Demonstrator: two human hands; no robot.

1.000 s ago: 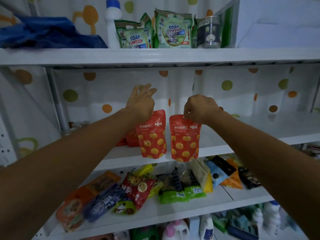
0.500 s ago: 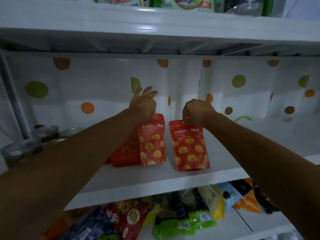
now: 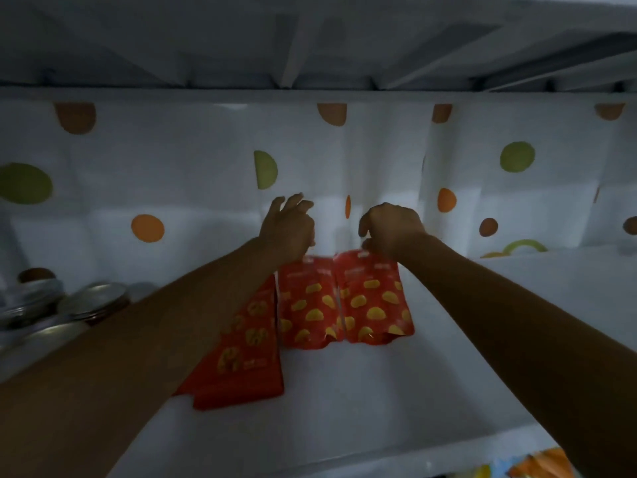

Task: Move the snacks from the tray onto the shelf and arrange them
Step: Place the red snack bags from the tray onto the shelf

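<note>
Left hand [image 3: 287, 231] and right hand [image 3: 389, 229] are pinching the tops of two red snack pouches [image 3: 312, 305] [image 3: 374, 301] standing side by side on the white shelf [image 3: 344, 391].

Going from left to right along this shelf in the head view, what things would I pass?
Metal-lidded jars → flat red walnut pouch → standing red pouch under the left hand → standing red pouch under the right hand.

A white sheet dotted with green, orange and brown circles [image 3: 482, 188] hangs creased as the back wall. Overhead runs the ribbed grey underside of an upper shelf board [image 3: 310, 39]. Round silver metal lids [image 3: 93, 298] cluster at far left. Light is dim and bluish.
</note>
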